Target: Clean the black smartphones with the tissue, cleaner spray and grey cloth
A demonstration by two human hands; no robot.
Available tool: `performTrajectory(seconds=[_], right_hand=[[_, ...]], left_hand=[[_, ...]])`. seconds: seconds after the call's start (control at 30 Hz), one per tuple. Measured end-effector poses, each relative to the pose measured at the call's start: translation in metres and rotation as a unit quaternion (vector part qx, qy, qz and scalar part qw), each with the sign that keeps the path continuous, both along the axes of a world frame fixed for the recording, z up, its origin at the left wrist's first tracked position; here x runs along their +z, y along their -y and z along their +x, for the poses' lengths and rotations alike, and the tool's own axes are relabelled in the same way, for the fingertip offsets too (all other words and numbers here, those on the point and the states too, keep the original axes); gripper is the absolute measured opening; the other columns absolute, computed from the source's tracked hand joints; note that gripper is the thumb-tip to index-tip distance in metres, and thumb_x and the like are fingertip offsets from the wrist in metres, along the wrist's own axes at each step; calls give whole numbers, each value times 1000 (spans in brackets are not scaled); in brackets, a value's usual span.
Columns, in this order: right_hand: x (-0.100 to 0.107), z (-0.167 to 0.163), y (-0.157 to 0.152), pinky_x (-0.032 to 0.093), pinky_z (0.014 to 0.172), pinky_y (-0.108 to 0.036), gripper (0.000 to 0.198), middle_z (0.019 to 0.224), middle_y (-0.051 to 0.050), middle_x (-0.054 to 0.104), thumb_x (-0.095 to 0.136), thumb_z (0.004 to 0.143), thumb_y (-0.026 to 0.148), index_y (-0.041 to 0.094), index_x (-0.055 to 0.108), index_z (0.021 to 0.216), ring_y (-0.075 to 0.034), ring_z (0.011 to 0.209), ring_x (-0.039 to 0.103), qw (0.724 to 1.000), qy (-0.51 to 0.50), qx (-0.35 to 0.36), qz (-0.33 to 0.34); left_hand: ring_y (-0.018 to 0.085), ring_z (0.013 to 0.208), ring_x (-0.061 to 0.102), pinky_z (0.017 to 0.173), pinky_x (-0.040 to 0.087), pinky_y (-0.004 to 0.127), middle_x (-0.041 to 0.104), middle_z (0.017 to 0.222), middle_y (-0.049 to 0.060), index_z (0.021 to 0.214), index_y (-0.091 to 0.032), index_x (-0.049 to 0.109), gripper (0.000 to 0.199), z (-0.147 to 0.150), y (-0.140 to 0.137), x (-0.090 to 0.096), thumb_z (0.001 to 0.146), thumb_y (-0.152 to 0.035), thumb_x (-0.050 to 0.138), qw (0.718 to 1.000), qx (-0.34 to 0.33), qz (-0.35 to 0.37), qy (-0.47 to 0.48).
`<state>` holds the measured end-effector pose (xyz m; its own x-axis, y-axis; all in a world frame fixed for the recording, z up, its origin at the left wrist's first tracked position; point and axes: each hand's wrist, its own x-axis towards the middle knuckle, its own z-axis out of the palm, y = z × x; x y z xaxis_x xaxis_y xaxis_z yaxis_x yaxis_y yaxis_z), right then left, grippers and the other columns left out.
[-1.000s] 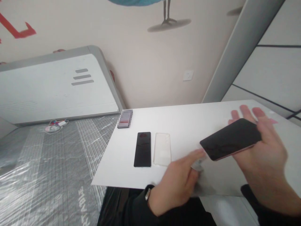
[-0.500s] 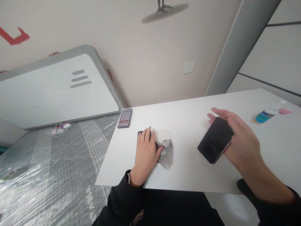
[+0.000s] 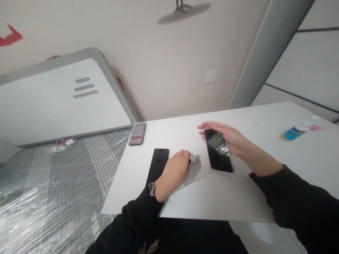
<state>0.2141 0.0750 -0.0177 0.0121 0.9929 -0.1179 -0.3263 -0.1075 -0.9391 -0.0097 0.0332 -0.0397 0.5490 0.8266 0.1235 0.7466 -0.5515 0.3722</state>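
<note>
My right hand (image 3: 229,135) holds a smartphone (image 3: 219,150) by its right side above the table, its dark glossy screen facing me. The fingertips reach out past the phone's far edge. Curled over a clear phone case (image 3: 202,168) with a small grey piece (image 3: 194,158) on it, my left hand (image 3: 176,167) grips its left part, which the fingers hide. The case is tilted. Just left of that hand lies a second dark smartphone (image 3: 159,162), partly covered by the hand and wrist.
A blurred flat box (image 3: 137,134) lies at the white table's (image 3: 172,134) far left corner. On the right is a clear bottle with a blue label (image 3: 295,133). A whiteboard (image 3: 53,95) leans against the wall; plastic sheeting (image 3: 63,183) covers the floor.
My right hand has brought the smartphone left, close to the clear case. My left hand has moved right off the second smartphone, curling its fingers and turning the case.
</note>
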Motion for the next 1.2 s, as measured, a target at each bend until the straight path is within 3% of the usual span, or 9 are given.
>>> performTrajectory(seconds=[0.2,0.3,0.47,0.6,0.73,0.83,0.93,1.07,1.2], right_hand=[[-1,5,9,60,88,-43,36,112,-10,78,82,78,57,24,80,91,-28,95,73,999,29,24,-2],[-1,1,18,60,84,-41,58,108,-10,79,74,74,78,24,81,95,-28,95,73,995,35,95,-10],[-2,-10,29,56,60,-32,51,78,-5,77,82,68,72,23,79,82,-23,71,69,981,73,168,-59],[-4,-15,29,59,68,-38,52,77,-6,77,83,61,76,25,79,72,-28,78,72,985,130,83,-78],[-4,-11,24,61,70,-39,54,87,-7,79,86,53,76,28,82,76,-30,85,73,992,111,20,-54],[-3,-3,20,59,58,-36,50,85,-9,78,84,64,71,26,83,85,-28,76,73,994,83,-14,-76],[-2,8,16,58,52,-31,38,84,-10,78,73,83,61,24,81,87,-25,74,74,989,36,-97,-108],[1,14,13,62,62,-27,26,90,-10,78,61,97,39,22,79,88,-20,74,74,988,-10,-99,-119],[1,5,16,64,69,-25,23,92,-9,78,61,98,32,21,79,89,-18,77,75,987,-44,-82,-129]], left_hand=[[24,105,64,92,51,37,67,113,10,113,-19,57,20,0,-28,30,100,-16,42,985,60,-4,161],[21,95,66,86,52,32,72,105,7,109,-18,60,16,4,-33,37,100,-21,48,970,77,-29,228],[17,73,63,66,46,26,71,79,0,86,-18,67,18,7,-30,39,97,-29,57,955,85,-63,275],[18,71,64,67,47,27,71,74,0,80,-19,68,24,5,-26,41,98,-25,52,956,77,-70,275],[22,108,72,95,54,33,78,118,5,118,-21,72,40,6,-18,40,89,-8,48,961,6,-86,261],[21,122,68,107,51,36,73,133,8,142,-19,59,60,-1,-19,36,87,-4,42,966,-21,-61,252],[21,122,68,112,48,39,74,129,7,138,-19,62,61,-17,-34,33,85,-1,39,968,62,6,243],[29,147,47,124,31,55,52,155,19,154,-11,42,71,-36,-55,29,83,-1,42,966,120,14,227],[38,160,16,126,18,65,21,172,19,157,-18,37,74,-29,-42,29,86,-11,57,972,116,1,204]])
